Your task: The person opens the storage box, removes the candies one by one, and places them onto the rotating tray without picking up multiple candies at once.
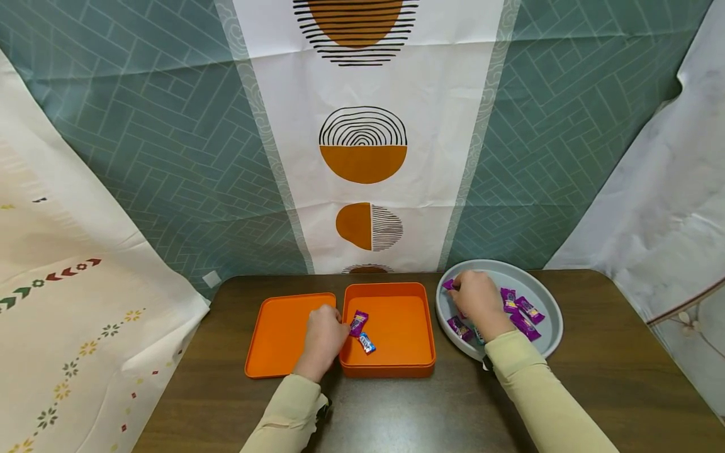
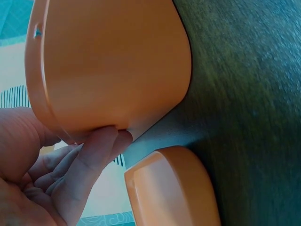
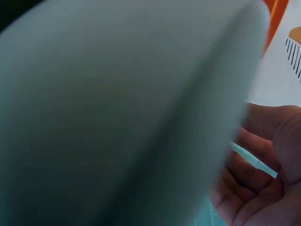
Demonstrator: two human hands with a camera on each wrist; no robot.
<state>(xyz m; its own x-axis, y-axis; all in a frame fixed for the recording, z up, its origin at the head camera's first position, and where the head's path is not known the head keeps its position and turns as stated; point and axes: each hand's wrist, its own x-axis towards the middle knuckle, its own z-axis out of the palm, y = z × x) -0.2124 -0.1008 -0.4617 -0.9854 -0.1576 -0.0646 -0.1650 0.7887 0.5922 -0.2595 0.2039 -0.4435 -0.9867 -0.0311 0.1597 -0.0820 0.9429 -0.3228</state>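
Observation:
My left hand [image 1: 324,336] grips the left wall of a square orange box [image 1: 396,314], thumb at the rim and fingers against the outer side, as the left wrist view shows. Inside the box, near that wall, lie a purple-wrapped candy [image 1: 359,323] and a blue-and-white wrapped candy [image 1: 367,343]. My right hand [image 1: 480,301] reaches over the round grey plate [image 1: 552,308], its fingertips pinching a purple-wrapped candy [image 1: 449,284] by the plate's far left rim. In the right wrist view the blurred plate side [image 3: 141,94] hides those fingertips.
Several purple candies [image 1: 527,326] lie on the plate's right part, another purple candy [image 1: 459,328] at its front left. A blue-green candy [image 1: 479,337] is partly hidden under my right wrist. An orange lid [image 1: 277,333] lies left of the box on the brown table [image 1: 391,415].

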